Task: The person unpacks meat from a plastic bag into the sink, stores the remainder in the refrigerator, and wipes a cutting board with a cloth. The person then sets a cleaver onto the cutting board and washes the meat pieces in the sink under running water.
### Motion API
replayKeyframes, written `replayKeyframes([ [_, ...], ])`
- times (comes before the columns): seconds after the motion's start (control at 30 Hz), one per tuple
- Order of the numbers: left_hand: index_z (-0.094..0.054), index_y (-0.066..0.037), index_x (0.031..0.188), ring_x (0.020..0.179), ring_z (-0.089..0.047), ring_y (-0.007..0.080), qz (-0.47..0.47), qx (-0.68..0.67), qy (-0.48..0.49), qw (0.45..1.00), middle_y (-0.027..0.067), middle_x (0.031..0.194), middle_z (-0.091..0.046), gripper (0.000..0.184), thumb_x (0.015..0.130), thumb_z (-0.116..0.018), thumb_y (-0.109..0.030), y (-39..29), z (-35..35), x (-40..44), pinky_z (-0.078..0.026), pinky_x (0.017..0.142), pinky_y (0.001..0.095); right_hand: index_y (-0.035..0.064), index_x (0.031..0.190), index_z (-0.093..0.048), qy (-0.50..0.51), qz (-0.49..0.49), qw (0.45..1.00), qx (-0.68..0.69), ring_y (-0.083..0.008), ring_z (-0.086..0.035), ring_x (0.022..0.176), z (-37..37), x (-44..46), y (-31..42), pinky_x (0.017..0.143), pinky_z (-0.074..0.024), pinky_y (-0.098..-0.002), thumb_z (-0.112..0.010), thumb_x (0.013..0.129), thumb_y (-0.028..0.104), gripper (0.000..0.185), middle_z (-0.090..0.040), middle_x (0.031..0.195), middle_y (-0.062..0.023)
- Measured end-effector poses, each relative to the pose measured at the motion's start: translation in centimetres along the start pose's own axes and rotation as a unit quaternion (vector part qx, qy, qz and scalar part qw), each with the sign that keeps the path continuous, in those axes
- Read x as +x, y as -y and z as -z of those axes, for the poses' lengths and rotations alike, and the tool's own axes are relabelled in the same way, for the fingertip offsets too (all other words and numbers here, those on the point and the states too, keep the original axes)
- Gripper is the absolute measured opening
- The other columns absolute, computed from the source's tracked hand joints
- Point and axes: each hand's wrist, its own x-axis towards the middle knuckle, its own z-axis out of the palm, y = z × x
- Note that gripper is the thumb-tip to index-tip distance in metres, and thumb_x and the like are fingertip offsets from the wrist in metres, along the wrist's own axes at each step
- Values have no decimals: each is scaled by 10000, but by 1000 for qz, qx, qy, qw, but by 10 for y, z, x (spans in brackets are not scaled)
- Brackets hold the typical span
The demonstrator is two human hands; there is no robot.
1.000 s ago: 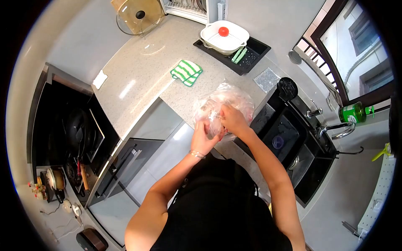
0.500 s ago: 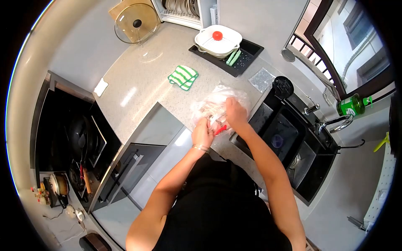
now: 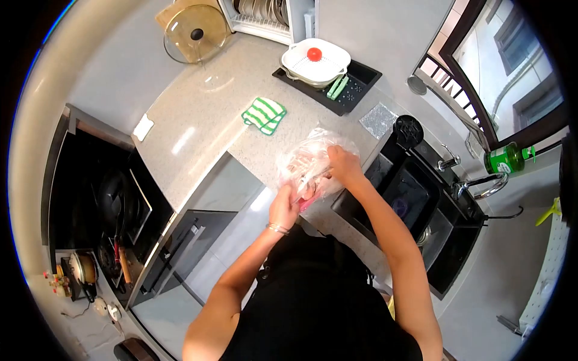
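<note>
A clear plastic bag (image 3: 310, 157) with pale contents lies at the counter's front edge, just left of the sink. My left hand (image 3: 283, 207) is closed on the bag's near left side, fingers pinching the film. On its right side my right hand (image 3: 345, 165) grips the plastic, knuckles up. A pinkish-red bit (image 3: 306, 204) shows at the near edge between the hands; whether it is inside the bag I cannot tell. What the pale contents are is blurred by the plastic.
Beyond the bag lies a green-striped cloth (image 3: 264, 115). A white colander (image 3: 328, 57) with a red round item (image 3: 314, 54) stands on a black tray (image 3: 361, 78). The black sink (image 3: 442, 265) is on the right, the stove (image 3: 90, 192) on the left, a dish soap bottle (image 3: 506, 157) by the window.
The bag's near side has been drawn up and opened more between my hands. My left hand has moved slightly left and down; the red piece is now less plainly seen.
</note>
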Motion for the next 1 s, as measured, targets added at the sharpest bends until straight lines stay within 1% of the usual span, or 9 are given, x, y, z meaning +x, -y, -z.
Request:
replayKeyframes([
  [0.07,-582,-67,958,681,-508,302,-99,13,26,995,131,830,-505,300,694,-524,64,-15,6,3,-423,583,380,74,938,-498,45,11,999,-11,-355,-591,849,18,-6,12,685,-474,-448,-739,634,245,424,-575,930,-120],
  [0.17,-605,-115,1104,754,-529,312,-120,73,153,978,117,894,-510,450,707,-514,76,-4,11,5,-446,626,388,73,939,-525,41,31,998,26,-314,-599,887,38,-16,27,700,-488,-420,-739,661,272,403,-572,930,-113],
  [0.27,-582,-65,1148,846,-554,364,-70,75,108,989,175,945,-516,435,729,-541,43,10,4,1,-479,715,410,76,832,-566,-50,28,988,142,-296,-578,823,54,-30,50,669,-451,-415,-705,671,265,285,-559,849,-94],
  [0.4,-520,-26,1221,942,-561,404,-1,80,91,993,249,1076,-514,489,735,-570,0,-1,0,-6,-491,795,423,88,647,-571,-69,101,987,107,-254,-522,797,24,-59,71,678,-382,-393,-669,641,208,155,-537,769,-69],
  [0.5,-482,-56,1280,686,-551,304,-58,89,42,993,160,875,-478,579,712,-580,3,6,-7,-11,-481,632,373,85,689,-598,-75,100,992,27,-249,-520,842,2,-72,72,703,-374,-392,-677,629,199,151,-538,774,-65],
  [0.6,-467,-41,1288,701,-552,317,-47,97,56,993,166,890,-477,599,700,-576,4,5,-8,-13,-485,645,386,86,748,-624,-74,51,996,-14,-249,-501,910,-10,-71,72,760,-363,-403,-693,618,195,183,-554,848,-54],
  [0.7,-466,-38,1287,737,-554,336,-49,85,59,993,172,904,-478,600,697,-566,6,-4,-5,-11,-486,670,401,76,798,-633,-94,86,991,-45,-260,-494,922,-20,-61,61,749,-368,-401,-661,652,189,187,-551,869,-73],
  [0.8,-462,-40,1288,774,-551,356,-83,103,36,991,177,924,-481,599,700,-567,-6,-8,-7,-6,-482,690,410,105,748,-649,-61,115,990,-46,-246,-509,906,-28,-42,44,757,-373,-390,-589,707,195,116,-585,908,-67],
  [1.0,-448,-54,1306,829,-559,369,-15,118,90,989,185,974,-498,612,710,-587,-34,-8,-6,-1,-483,704,413,158,733,-672,6,100,981,-168,-219,-504,975,-45,-30,52,806,-374,-361,-588,727,229,110,-598,887,-49],
])
